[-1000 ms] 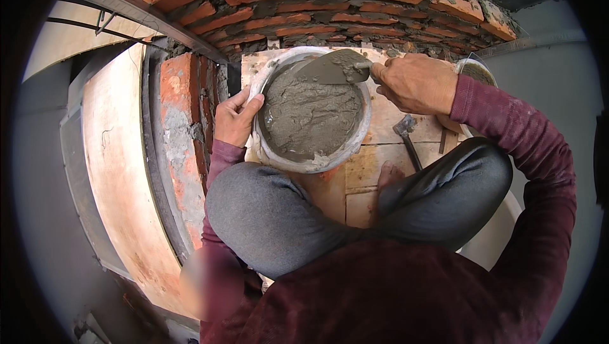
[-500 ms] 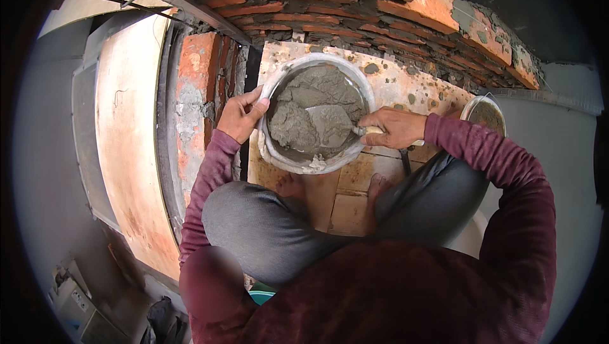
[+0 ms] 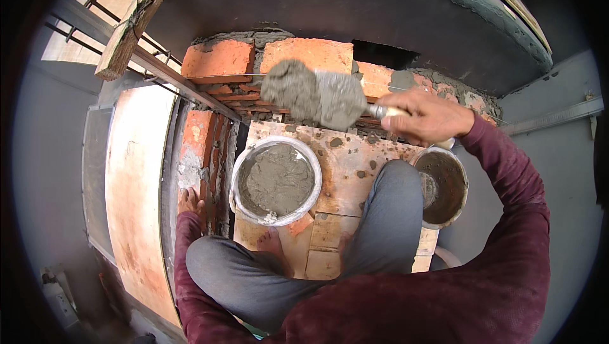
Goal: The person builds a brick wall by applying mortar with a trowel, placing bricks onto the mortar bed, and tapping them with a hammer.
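Observation:
My right hand (image 3: 430, 114) is closed round the handle of a trowel (image 3: 342, 100), raised over the front of the brick wall. A thick lump of wet grey mortar (image 3: 292, 89) sits on the blade, slightly smeared by motion. My left hand (image 3: 191, 202) rests against the lower part of the brick pier (image 3: 198, 133) at the left, fingers apart and holding nothing. Between my arms, a round bucket (image 3: 318, 182) stands on the boards with more mortar (image 3: 279, 176) inside. The wall's top course has orange bricks (image 3: 307, 55) with a thin string line along them.
A second bucket (image 3: 465, 187), with a mortar-coated inside, stands beside my right knee. Mortar-spotted boards (image 3: 339, 154) lie under my feet, with a broken brick piece (image 3: 301, 224) by the bucket. A wooden beam (image 3: 136, 24) and steel bars (image 3: 79, 38) jut in at upper left.
My right hand has lifted the trowel, loaded with mortar, out of the bucket and up to the wall. My left hand has let go of the bucket rim and moved to the pier.

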Motion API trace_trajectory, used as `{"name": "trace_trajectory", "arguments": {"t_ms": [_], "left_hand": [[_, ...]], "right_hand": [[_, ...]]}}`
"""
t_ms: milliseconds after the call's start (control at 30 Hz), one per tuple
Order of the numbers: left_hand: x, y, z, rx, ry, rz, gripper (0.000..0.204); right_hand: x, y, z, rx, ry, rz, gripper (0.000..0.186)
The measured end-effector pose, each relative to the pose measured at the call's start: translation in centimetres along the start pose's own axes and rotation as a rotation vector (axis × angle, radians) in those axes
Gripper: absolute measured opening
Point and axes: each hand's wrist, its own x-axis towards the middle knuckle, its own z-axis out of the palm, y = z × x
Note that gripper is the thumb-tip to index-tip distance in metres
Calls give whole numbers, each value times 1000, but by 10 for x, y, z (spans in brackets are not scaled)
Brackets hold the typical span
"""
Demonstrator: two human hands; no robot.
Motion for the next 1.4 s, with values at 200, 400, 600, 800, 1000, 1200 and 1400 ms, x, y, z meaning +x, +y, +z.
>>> {"name": "trace_trajectory", "arguments": {"t_ms": [200, 400, 600, 800, 1000, 1200, 1400], "left_hand": [[6, -5, 13, 130, 94, 114, 93], [27, 14, 21, 66, -96, 42, 92], [35, -31, 44, 180, -36, 27, 63], [52, -18, 52, 191, -12, 9, 59], [55, -20, 56, 228, -64, 67, 71], [55, -31, 55, 137, 79, 109, 52], [49, -1, 45, 65, -21, 18, 53]], "right_hand": [[34, 6, -35, -939, 698, 22, 22], [40, 18, -16, -1097, 922, 76, 17], [54, 10, 12, -914, 836, 18, 21], [84, 27, -10, -1022, 740, 99, 14], [76, 36, -1, -1035, 779, 149, 19], [61, 9, -1, -1062, 888, 85, 17], [65, 26, 15, -1002, 763, 101, 19]]}}
